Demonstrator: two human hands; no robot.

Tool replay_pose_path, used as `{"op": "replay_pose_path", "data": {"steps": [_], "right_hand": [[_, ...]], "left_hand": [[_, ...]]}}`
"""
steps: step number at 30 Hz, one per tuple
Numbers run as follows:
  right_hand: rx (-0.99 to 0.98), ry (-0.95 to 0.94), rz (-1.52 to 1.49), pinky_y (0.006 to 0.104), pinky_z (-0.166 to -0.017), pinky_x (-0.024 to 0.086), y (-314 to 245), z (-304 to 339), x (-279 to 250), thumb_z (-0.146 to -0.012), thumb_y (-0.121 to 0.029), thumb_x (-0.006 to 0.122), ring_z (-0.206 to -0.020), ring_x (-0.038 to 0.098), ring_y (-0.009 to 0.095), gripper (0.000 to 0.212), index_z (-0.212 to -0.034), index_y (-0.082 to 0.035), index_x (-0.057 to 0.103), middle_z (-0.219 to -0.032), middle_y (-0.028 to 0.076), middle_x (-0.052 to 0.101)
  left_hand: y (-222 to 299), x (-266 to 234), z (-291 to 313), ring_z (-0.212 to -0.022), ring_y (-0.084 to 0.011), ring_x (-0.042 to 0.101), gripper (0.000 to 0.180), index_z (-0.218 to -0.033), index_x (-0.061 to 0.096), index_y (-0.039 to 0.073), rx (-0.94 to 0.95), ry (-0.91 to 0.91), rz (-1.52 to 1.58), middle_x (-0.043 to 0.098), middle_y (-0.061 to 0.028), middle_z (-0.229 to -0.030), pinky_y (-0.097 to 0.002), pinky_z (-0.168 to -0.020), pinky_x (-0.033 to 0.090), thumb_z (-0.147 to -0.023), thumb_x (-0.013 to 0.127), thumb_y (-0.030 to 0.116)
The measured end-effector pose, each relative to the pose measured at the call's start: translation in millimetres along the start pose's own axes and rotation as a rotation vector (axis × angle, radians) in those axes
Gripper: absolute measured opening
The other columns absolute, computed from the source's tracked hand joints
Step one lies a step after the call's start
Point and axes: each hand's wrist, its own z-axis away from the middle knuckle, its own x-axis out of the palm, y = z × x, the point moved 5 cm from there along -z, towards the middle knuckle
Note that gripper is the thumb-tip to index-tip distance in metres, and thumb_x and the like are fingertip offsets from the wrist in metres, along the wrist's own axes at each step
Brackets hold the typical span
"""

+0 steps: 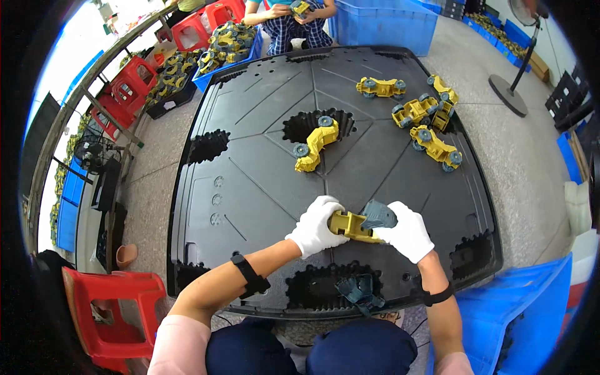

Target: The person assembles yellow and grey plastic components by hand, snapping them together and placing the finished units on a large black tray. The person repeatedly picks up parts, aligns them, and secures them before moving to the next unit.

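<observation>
Both my hands wear white gloves, above the near middle of the black table. My left hand point(317, 226) is closed round one end of a yellow toy truck body point(352, 227). In my right hand point(405, 232) is a dark grey scoop-shaped plastic part point(379, 214), against the other end of the body; the fingertips on it are partly hidden. Just beyond my hands lies a yellow toy truck point(319, 145) with grey wheels. Several dark grey plastic parts point(361, 291) lie by the table's near edge.
More yellow toy trucks point(431, 119) lie at the table's far right. Across the black table point(262, 181), another person point(294, 25) holds a toy truck. Blue bins point(384, 25) stand around, one filled with trucks. A red stool point(115, 306) is at the near left.
</observation>
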Motion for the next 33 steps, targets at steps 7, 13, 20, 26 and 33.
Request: {"op": "replay_pose_path", "data": {"steps": [7,13,20,26,33], "right_hand": [[-0.004,0.04,0.018,0.0357,-0.07,0.054,0.9,13.0,7.5,-0.075,-0.029,0.08,-0.076,0.069,0.024,0.037,-0.096,-0.001,0.065,-0.082,0.015,0.069],[0.036,0.205,-0.062,0.0343,-0.072,0.054,-21.2,48.2,10.7,-0.071,-0.032,0.086,-0.078,0.068,0.021,0.048,-0.099,-0.001,0.062,-0.088,0.013,0.069],[-0.029,0.174,-0.131,0.0352,-0.07,0.055,-53.9,74.1,0.5,-0.075,-0.038,0.084,-0.075,0.069,0.026,0.051,-0.1,0.0,0.061,-0.081,0.015,0.069],[-0.062,0.201,-0.06,0.0387,-0.067,0.054,-64.7,88.8,-6.7,-0.076,-0.032,0.083,-0.071,0.069,0.03,0.043,-0.096,0.0,0.061,-0.078,0.015,0.068],[-0.201,0.252,0.106,0.0426,-0.059,0.05,-58.5,96.8,-3.7,-0.073,-0.032,0.085,-0.062,0.063,0.034,0.042,-0.091,-0.003,0.06,-0.068,0.013,0.062]], "left_hand": [[7.2,1.5,17.7,-0.113,-0.0165,0.056,0.067,-0.129,0.049,0.013,-0.312,-0.07,1.061,0.057,-0.0028,-0.119,-0.0326,-0.097,0.048,-0.073,0.084,0.002],[37.8,-17.8,18.4,-0.112,-0.0151,0.054,0.069,-0.132,0.043,0.014,-0.232,-0.137,1.396,0.054,-0.003,-0.119,-0.0326,-0.097,0.046,-0.076,0.079,-0.002],[54.2,-18.1,25.6,-0.111,-0.0147,0.051,0.073,-0.13,0.043,0.015,-0.238,-0.243,1.248,0.051,-0.0029,-0.116,-0.0302,-0.095,0.044,-0.067,0.075,-0.006],[65.7,-23.8,23.2,-0.111,-0.0149,0.05,0.073,-0.125,0.046,0.011,-0.153,-0.305,1.098,0.053,-0.0032,-0.117,-0.0316,-0.098,0.042,-0.06,0.078,0.003],[71.9,-21.3,20.3,-0.11,-0.0148,0.051,0.071,-0.124,0.046,0.011,-0.102,-0.339,0.947,0.051,-0.0037,-0.116,-0.0325,-0.098,0.043,-0.062,0.079,0.0]]}}
